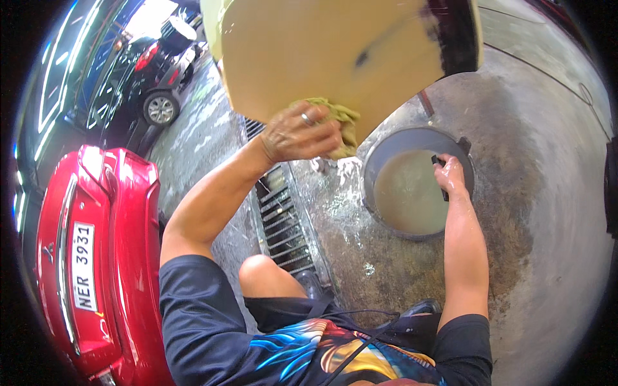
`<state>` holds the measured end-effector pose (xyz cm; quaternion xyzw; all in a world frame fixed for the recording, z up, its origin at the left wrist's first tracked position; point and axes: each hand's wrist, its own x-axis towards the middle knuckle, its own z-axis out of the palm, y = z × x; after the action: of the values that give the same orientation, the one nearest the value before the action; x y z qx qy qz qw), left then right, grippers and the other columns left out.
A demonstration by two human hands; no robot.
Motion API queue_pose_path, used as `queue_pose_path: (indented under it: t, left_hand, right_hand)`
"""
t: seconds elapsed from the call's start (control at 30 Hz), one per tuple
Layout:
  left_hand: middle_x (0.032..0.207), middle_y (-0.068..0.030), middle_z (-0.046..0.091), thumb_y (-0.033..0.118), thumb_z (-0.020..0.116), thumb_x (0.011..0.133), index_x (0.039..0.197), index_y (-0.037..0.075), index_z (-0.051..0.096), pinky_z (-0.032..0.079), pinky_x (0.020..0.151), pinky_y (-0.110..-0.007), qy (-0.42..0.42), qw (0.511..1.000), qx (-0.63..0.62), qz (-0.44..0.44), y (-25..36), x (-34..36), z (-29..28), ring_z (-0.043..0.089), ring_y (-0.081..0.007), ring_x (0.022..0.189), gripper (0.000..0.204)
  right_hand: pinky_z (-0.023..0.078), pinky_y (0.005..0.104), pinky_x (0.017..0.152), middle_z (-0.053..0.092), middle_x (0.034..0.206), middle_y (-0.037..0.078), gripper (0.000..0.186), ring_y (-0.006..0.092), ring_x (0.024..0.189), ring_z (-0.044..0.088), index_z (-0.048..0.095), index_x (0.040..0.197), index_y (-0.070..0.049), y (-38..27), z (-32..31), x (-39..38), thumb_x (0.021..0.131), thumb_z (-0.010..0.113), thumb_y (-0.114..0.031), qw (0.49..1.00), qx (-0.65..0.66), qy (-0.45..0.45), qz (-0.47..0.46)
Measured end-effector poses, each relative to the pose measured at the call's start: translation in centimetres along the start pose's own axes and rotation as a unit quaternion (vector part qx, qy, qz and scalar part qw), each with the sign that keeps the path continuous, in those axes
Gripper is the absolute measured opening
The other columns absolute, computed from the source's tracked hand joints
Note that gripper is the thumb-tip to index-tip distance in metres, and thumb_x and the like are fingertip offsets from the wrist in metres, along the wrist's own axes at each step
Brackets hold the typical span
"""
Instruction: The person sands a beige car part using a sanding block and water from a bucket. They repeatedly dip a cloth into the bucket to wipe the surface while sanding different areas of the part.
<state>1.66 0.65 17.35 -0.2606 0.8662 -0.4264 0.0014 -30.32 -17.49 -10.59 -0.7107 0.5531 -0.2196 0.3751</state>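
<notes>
A large tan-coated car body panel, with a dark smudge and a dark band at its right side, spans the top of the head view. My left hand is closed on an olive-yellow cloth at the panel's lower edge. Below the panel on the right stands a grey round bucket of cloudy water. My right hand grips a dark block over the bucket's right side, its fingers wet.
A shiny red car fills the left side, and a black car stands behind it. A metal drain grate runs across the wet floor beside the bucket. My bent knee is near the grate. A thin hose or cable crosses the upper right.
</notes>
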Motion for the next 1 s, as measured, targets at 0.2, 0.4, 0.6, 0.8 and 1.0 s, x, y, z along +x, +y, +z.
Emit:
queue_pose_path:
  t: [0.2, 0.4, 0.6, 0.8, 1.0]
  left_hand:
    - [0.104, -0.0006, 0.072, 0.025, 0.076, 0.080, 0.103, 0.019, 0.075, 0.055, 0.089, -0.043, 0.085, 0.974, 0.093, -0.190, -11.3, 7.9, -2.9, 0.069, -0.0278, 0.101, 0.024]
    - [0.133, -0.0205, 0.065, 0.020, 0.076, 0.083, 0.135, 0.002, 0.064, 0.045, 0.111, -0.052, 0.183, 0.911, 0.143, -0.340, -16.1, 21.9, 0.3, 0.059, -0.0412, 0.128, 0.056]
    - [0.133, -0.0120, 0.063, 0.035, 0.069, 0.094, 0.133, 0.010, 0.062, 0.046, 0.108, -0.049, 0.053, 0.970, 0.173, -0.159, -10.1, 23.2, 6.6, 0.059, -0.0341, 0.128, 0.047]
    - [0.100, 0.0037, 0.069, 0.028, 0.070, 0.085, 0.094, 0.020, 0.072, 0.051, 0.087, -0.041, 0.055, 0.996, 0.062, -0.026, -1.5, 18.9, 8.9, 0.065, -0.0220, 0.106, 0.013]
    - [0.098, 0.0030, 0.067, 0.026, 0.071, 0.083, 0.094, 0.018, 0.070, 0.052, 0.085, -0.040, -0.057, 0.996, -0.060, -0.023, 4.2, 12.8, 7.8, 0.064, -0.0227, 0.100, 0.014]
  right_hand:
    - [0.055, 0.0471, 0.102, 0.074, 0.124, 0.028, 0.042, 0.0424, 0.117, 0.071, 0.073, 0.131, -0.003, 0.0, 0.1, -0.3, 0.091, 0.073, -0.016, 1.000, -0.004, -0.003, -0.004]
    - [0.056, 0.0465, 0.102, 0.074, 0.124, 0.028, 0.041, 0.0414, 0.118, 0.071, 0.073, 0.131, -0.003, -0.4, 0.0, -0.3, 0.092, 0.073, -0.014, 1.000, -0.001, -0.005, -0.005]
    - [0.055, 0.0451, 0.103, 0.073, 0.123, 0.029, 0.041, 0.0424, 0.118, 0.071, 0.072, 0.129, 0.000, -0.3, 0.2, 0.2, 0.091, 0.073, -0.014, 1.000, 0.016, -0.009, 0.015]
    - [0.056, 0.0452, 0.102, 0.074, 0.122, 0.028, 0.041, 0.0420, 0.115, 0.072, 0.072, 0.130, -0.002, -0.2, 0.2, 0.0, 0.092, 0.072, -0.016, 1.000, 0.009, -0.002, -0.007]
    - [0.054, 0.0453, 0.105, 0.074, 0.125, 0.026, 0.044, 0.0405, 0.120, 0.070, 0.072, 0.132, -0.002, -0.9, -0.4, -0.4, 0.091, 0.073, -0.017, 0.998, 0.031, -0.027, 0.052]
